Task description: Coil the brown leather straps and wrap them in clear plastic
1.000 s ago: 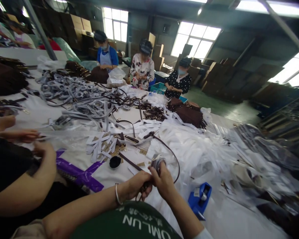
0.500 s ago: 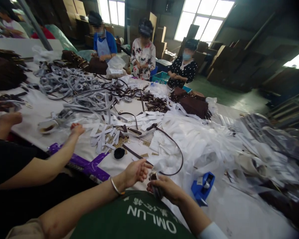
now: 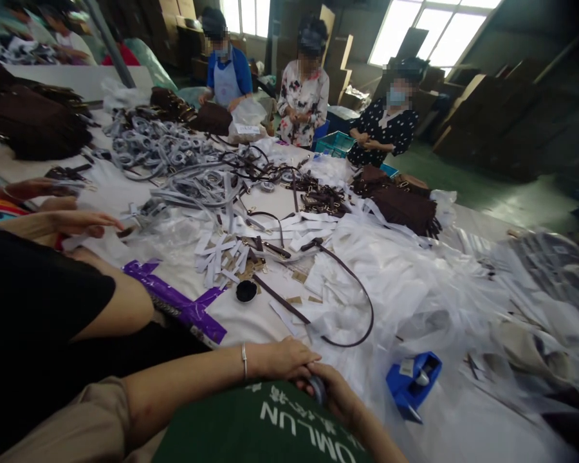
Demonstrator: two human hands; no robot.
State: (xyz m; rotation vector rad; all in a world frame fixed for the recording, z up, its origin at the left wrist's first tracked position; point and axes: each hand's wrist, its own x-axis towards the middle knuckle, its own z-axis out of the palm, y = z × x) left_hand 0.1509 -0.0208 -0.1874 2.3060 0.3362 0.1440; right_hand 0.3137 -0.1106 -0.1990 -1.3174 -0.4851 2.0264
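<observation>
Clock set on the hands, twelve pointing away from the body. Step in hand, as I judge it: close two-handed work on a small grey coil (image 3: 317,390), low against the green apron (image 3: 255,431). Left hand (image 3: 287,360) comes in from nine, fingers bent downward and meeting the right at the tips; what they pinch, if anything, is hidden. Right hand (image 3: 335,389) curls around the coil, which shows between the two hands. View dim and soft here, so the coil may be a wound strap, but I can't be sure.

Next move calls, I'd say, for a firm right hold while the left fingers work, wrists kept near the body.

Edges: near table edge slants off toward ten, along purple tape (image 3: 178,299). Beyond that, a co-worker's black sleeve (image 3: 43,283) limits swing on the left.

Room: bare white cloth shows at eleven, short of a black cup (image 3: 246,291), with white strips (image 3: 212,254) farther out. A brown strap (image 3: 372,312) loops from twelve to two, apart from the hands; loose plastic (image 3: 381,257) behind it could snag. Blue tape dispenser (image 3: 415,384) at three, with bare cloth past it toward four.
</observation>
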